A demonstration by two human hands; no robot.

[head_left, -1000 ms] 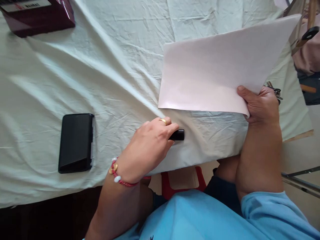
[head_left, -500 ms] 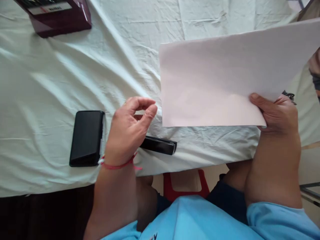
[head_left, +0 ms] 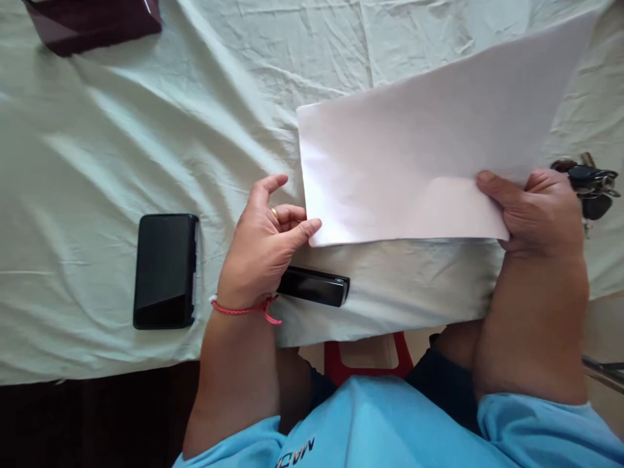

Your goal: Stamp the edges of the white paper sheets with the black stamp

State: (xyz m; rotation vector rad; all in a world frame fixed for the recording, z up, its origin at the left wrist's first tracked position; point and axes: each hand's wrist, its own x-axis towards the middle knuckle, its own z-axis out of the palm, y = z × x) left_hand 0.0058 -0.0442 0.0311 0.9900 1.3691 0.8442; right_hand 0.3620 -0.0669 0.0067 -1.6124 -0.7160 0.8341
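Note:
White paper (head_left: 400, 162), perhaps more than one sheet, is held above the cloth. My right hand (head_left: 541, 211) grips its lower right part, thumb on top and fingers hidden underneath. At the paper's lower left corner, my left hand (head_left: 273, 237) pinches the edge between thumb and fingers, its index finger raised apart. A red thread bracelet (head_left: 244, 309) circles the left wrist. Just below that hand lies a black stapler-like object (head_left: 316, 286), its left end hidden by the hand. A black smartphone (head_left: 164, 270) lies flat to the left.
A pale, wrinkled cloth (head_left: 88, 175) covers the table. A dark maroon box (head_left: 97, 26) stands at the top left. Beyond my right hand lies a bunch of keys (head_left: 592, 185). Below the table edge shows a red stool (head_left: 336, 364).
My left hand has moved slightly right and closed on the paper's corner. The paper has tilted, its left end lower. The keys beside my right hand have come into fuller view.

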